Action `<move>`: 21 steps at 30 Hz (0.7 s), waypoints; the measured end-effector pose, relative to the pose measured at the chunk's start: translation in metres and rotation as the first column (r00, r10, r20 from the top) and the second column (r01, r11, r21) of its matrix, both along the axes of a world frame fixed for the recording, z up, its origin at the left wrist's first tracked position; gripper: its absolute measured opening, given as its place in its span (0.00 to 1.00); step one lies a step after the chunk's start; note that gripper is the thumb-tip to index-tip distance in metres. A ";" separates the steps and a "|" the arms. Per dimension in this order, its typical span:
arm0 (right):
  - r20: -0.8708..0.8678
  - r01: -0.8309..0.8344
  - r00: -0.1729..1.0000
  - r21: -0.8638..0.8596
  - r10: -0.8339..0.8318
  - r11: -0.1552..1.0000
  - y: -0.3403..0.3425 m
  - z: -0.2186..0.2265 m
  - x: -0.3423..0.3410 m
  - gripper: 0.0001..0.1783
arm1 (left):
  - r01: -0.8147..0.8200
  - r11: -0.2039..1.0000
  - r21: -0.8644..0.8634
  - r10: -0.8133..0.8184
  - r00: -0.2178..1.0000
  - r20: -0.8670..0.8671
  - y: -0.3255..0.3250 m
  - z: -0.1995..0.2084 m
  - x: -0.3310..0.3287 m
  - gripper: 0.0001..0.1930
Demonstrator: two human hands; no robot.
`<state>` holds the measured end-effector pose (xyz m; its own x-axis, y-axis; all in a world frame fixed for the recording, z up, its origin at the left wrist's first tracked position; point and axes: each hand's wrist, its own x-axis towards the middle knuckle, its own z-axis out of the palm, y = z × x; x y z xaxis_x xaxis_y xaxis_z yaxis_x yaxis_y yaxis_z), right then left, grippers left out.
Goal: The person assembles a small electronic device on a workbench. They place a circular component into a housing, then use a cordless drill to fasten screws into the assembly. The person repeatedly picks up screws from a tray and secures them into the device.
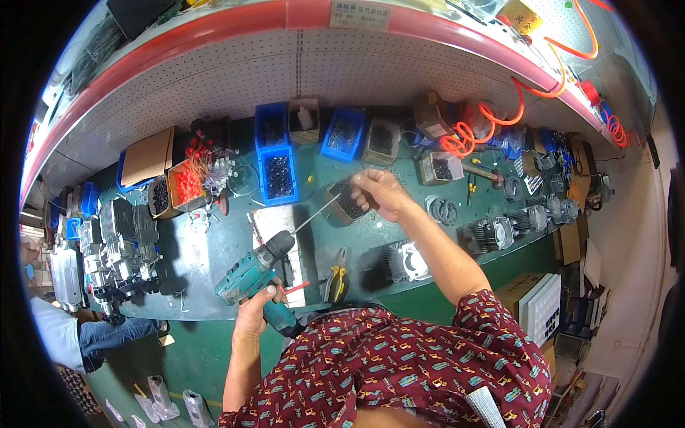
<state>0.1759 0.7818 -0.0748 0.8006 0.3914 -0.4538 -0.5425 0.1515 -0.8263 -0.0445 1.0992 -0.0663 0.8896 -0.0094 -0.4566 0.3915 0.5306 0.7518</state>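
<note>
My left hand (255,312) is wrapped round the handle of a teal cordless drill (245,277). Its long thin bit (314,215) slants up and to the right. Over a small carton of dark screws (349,208), my right hand (382,194) has its fingers curled into a pinch close to the bit's tip. Whatever lies between those fingers is too small to make out. Below the drill's nose, a pale board (280,227) lies on the green bench. Yellow-handled pliers (335,277) rest beside it, and a finned metal cylinder (407,262) stands under my right forearm.
Blue bins (278,176) of small parts line the back. A carton of red parts (187,182) and metal assemblies (128,239) stand left. More finned cylinders (492,234) and a hammer (485,172) lie right. An orange coiled hose (464,139) hangs low. Another person's leg (118,339) shows at left.
</note>
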 end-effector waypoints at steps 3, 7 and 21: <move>-0.031 0.030 0.999 0.068 -0.028 0.997 0.001 0.003 -0.001 0.10 | 0.008 1.000 -0.003 -0.008 1.000 -0.003 0.002 -0.006 -0.001 0.14; 0.017 0.012 1.000 0.111 -0.014 0.994 0.001 0.004 -0.003 0.13 | 0.023 1.000 -0.017 -0.023 1.000 -0.013 0.003 -0.004 0.000 0.14; -0.088 0.143 0.988 0.165 -0.130 0.976 0.037 -0.056 -0.034 0.06 | -0.026 0.997 0.071 0.029 0.999 -0.033 0.016 -0.012 -0.017 0.15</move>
<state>0.1420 0.8190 -0.1310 0.8171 0.3579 -0.4519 -0.5677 0.3634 -0.7387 -0.0618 1.1148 -0.0786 0.8731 0.0478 -0.4852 0.4034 0.4878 0.7741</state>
